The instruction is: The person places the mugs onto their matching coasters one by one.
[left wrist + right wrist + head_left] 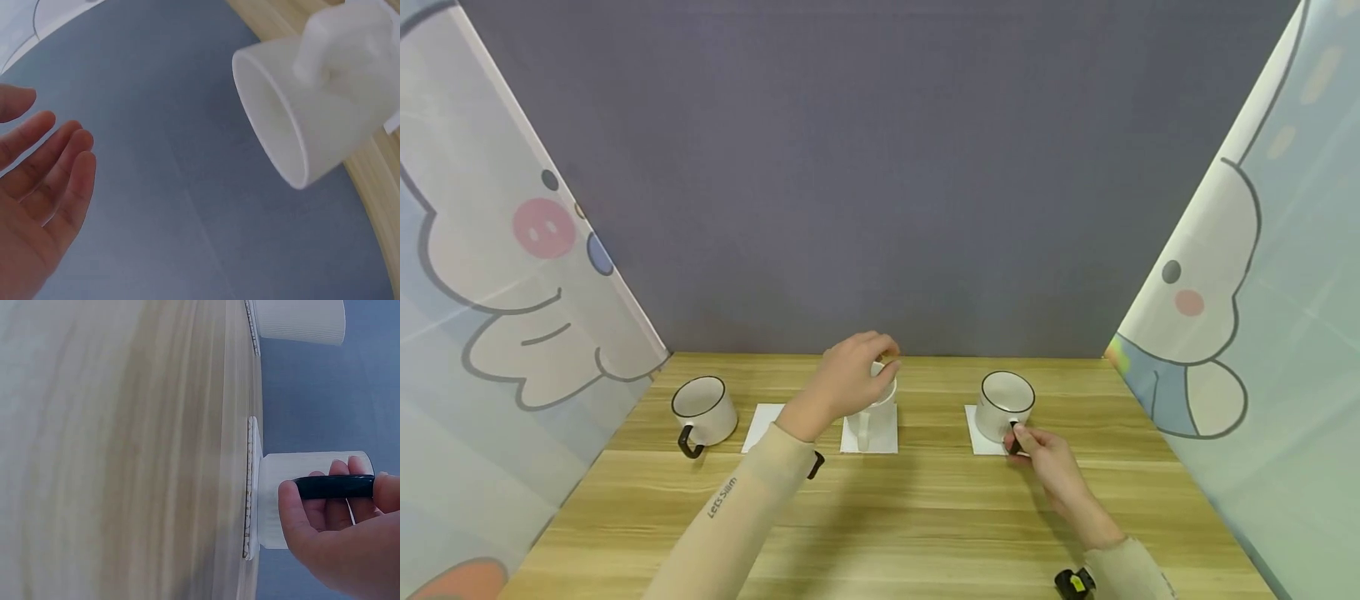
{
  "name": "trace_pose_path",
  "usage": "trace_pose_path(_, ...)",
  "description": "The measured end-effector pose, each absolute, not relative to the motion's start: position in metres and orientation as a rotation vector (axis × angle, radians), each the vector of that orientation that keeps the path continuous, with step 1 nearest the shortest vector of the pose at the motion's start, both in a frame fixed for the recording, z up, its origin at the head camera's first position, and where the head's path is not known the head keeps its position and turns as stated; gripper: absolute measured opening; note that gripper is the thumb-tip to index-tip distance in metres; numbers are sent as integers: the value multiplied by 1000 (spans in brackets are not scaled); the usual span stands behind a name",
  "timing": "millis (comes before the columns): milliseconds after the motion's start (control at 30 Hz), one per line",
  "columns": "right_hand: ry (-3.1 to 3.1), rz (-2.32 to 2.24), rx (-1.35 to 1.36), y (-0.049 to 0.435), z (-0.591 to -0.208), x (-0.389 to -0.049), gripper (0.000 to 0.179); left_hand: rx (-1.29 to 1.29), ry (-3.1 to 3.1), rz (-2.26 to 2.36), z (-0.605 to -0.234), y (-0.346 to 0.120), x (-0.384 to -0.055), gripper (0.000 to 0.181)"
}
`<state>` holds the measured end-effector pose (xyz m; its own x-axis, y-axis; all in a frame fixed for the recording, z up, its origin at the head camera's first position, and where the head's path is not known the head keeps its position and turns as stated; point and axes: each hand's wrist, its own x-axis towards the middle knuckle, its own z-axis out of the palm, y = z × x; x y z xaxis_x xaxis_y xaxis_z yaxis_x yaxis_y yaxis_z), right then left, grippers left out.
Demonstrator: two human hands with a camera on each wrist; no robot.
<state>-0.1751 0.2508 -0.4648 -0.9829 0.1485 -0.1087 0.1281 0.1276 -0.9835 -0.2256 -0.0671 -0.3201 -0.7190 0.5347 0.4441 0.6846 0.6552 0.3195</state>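
A plain white mug (874,423) with a white handle stands upright on the middle white square coaster (891,443). My left hand (852,379) is over its rim; the left wrist view shows the fingers loosely bent, holding nothing and apart from the mug (350,103). To the right, a white mug with a dark rim (996,418) stands on another white coaster (978,442). My right hand (1054,469) grips its black handle (334,486), with fingers curled behind the handle. That mug's base is on the coaster or just touching it.
At the left, a dark-rimmed white mug (712,422) with a black handle stands directly on the wooden table (917,517). A third white coaster (763,421) lies beside it, partly behind my left forearm. A grey back panel (880,183) and printed side panels enclose the table.
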Motion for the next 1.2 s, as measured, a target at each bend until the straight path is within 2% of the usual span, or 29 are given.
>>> trace_pose_path(500, -2366, 2044, -279, 251, -466, -174, 36, -912, -2471, -668, -325, -91, -230, 6)
trace_pose_path(833, -2372, 2033, -287, 252, -464, -175, 37, -761, -2433, -608, -332, -107, -232, 18)
trace_pose_path(1200, -2379, 2043, -287, 252, -465, -176, 37, -728, -2477, -598, -348, -126, -232, 20)
